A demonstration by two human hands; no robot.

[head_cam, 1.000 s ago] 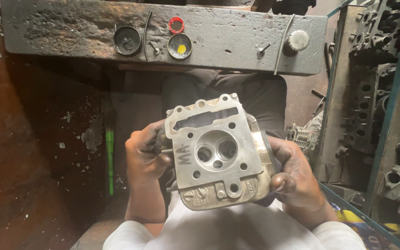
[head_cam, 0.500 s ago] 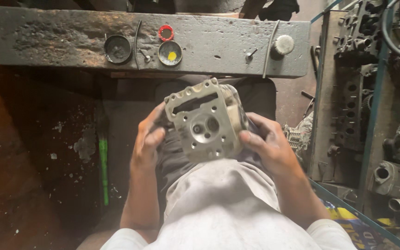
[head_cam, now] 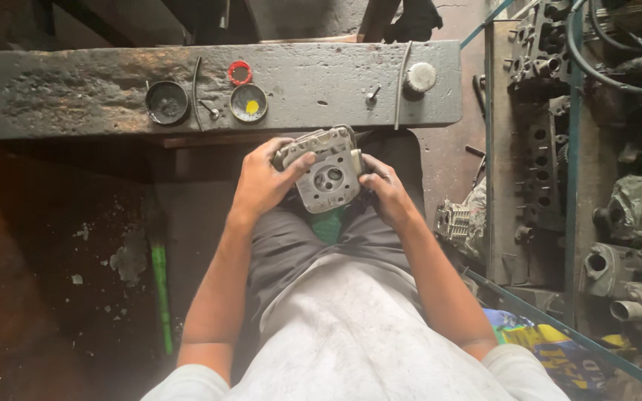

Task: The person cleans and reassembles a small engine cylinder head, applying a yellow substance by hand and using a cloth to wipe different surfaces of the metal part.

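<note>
Workbench (head_cam: 53,89) amid cluttered engine parts (head_cam: 544,148)

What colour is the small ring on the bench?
Red; the ring shows clearly in the head view, above the yellow-smeared tin.

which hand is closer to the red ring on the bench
Left. The left hand grips the engine part just below the red ring; the right hand sits farther right.

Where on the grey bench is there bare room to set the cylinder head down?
Free: the bench left of the dark tin, and between the yellow-dabbed tin and the metal rod. Crowded around the tins and red ring.
</note>
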